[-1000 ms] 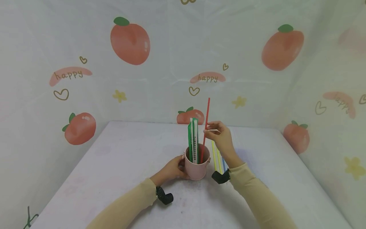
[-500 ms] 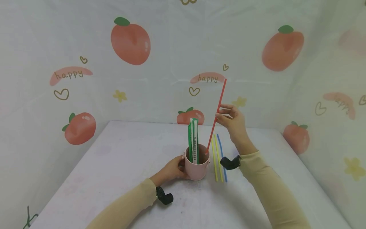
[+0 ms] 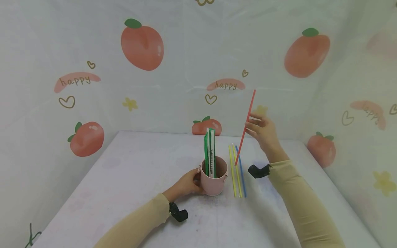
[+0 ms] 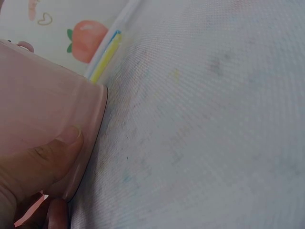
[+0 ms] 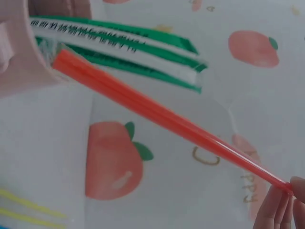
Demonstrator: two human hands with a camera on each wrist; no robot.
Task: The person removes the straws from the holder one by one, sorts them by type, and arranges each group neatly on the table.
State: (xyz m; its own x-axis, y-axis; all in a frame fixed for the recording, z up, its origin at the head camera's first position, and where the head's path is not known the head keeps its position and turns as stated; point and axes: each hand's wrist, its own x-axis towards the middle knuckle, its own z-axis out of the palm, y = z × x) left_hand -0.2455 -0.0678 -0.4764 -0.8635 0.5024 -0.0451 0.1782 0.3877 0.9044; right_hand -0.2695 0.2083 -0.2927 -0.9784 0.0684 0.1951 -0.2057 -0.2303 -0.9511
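Note:
My left hand (image 3: 186, 183) holds the side of a small pink bucket (image 3: 212, 186) that stands upright on the table; its thumb (image 4: 66, 143) lies along the lower wall. Slim green-and-white packets (image 3: 210, 151) stand inside the bucket, their lower ends hidden. Between thumb and fingertips, my right hand (image 3: 263, 132) pinches a red straw (image 3: 243, 137) near its middle. The straw tilts in the air right of the bucket, clear of its rim. In the head view its lower end overlaps the yellow straws (image 3: 234, 179) and the blue straw (image 3: 243, 182) lying on the table.
The pale table (image 3: 139, 165) reaches back to a white curtain (image 3: 186, 51) printed with peaches, which also runs along the sides. A black wrist camera (image 3: 258, 171) sits under my right wrist, another (image 3: 178, 212) by my left.
The red straw has come up out of the bucket and moved right, over the straws on the table, still pinched by my right hand. My left hand and the bucket stay put.

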